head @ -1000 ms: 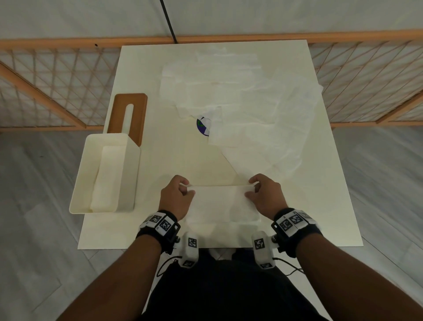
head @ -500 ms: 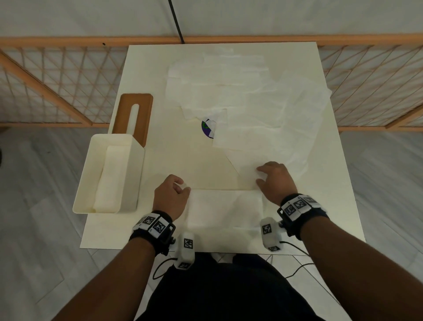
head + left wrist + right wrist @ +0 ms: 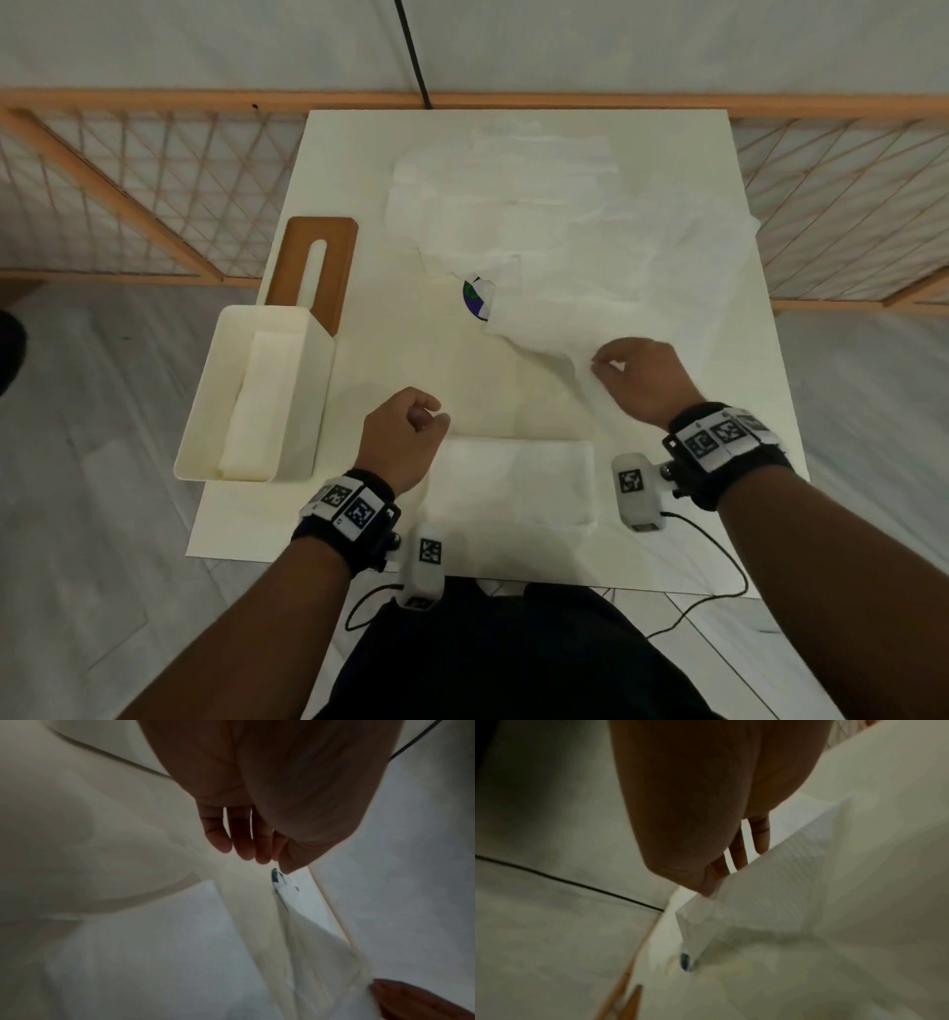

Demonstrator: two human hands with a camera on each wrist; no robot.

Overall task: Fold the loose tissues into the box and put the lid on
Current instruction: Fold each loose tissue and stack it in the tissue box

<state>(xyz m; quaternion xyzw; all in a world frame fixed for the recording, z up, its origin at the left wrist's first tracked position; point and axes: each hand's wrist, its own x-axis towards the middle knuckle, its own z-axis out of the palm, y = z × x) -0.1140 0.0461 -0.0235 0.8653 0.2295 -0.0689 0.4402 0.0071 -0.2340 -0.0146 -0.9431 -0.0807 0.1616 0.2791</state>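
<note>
From the head view, your right hand (image 3: 644,383) pinches the near corner of a loose tissue (image 3: 580,329) whose bulk runs away toward the far-left of the desk (image 3: 390,360); your left hand (image 3: 405,437) is loosely curled, empty. The box (image 3: 257,395) lies left. At your right wrist, the fingers (image 3: 759,839) grip the tissue's edge.

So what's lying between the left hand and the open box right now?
Nothing: the head view shows only bare tabletop between the left hand and the box. The folded tissue lies on the hand's other side.
</note>
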